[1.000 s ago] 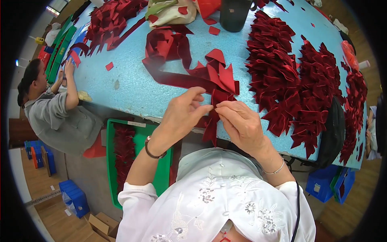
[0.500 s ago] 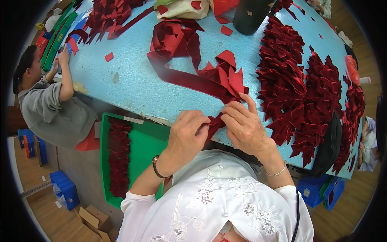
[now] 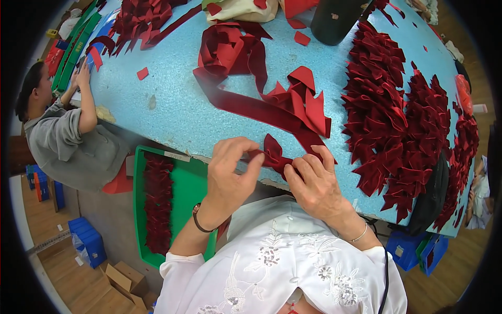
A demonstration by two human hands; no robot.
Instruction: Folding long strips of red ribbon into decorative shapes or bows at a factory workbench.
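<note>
A dark red velvet ribbon bow point(image 3: 274, 153) is stretched between my two hands at the table's front edge. My left hand point(image 3: 230, 170) is closed in a pinch on its left end. The fingers of my right hand point(image 3: 316, 183) close on the right part and partly hide it. Beyond my right hand, a long velvet ribbon point(image 3: 246, 109) runs back left across the table to a loose coil point(image 3: 222, 49). Cut red ribbon pieces point(image 3: 308, 104) with pointed ends lie in a small heap just beyond my hands.
On the right, dense rows of red bows point(image 3: 374, 99) cover the blue table point(image 3: 157, 78). A dark cylinder point(image 3: 334, 23) stands at the back. A green tray point(image 3: 183, 209) with a row of bows is at lower left. A co-worker point(image 3: 73, 141) sits at the left.
My left hand has shifted slightly left, my right hand slightly down. A bow loop now shows upright between them. The ribbon heap and bow rows appear slightly further right in view.
</note>
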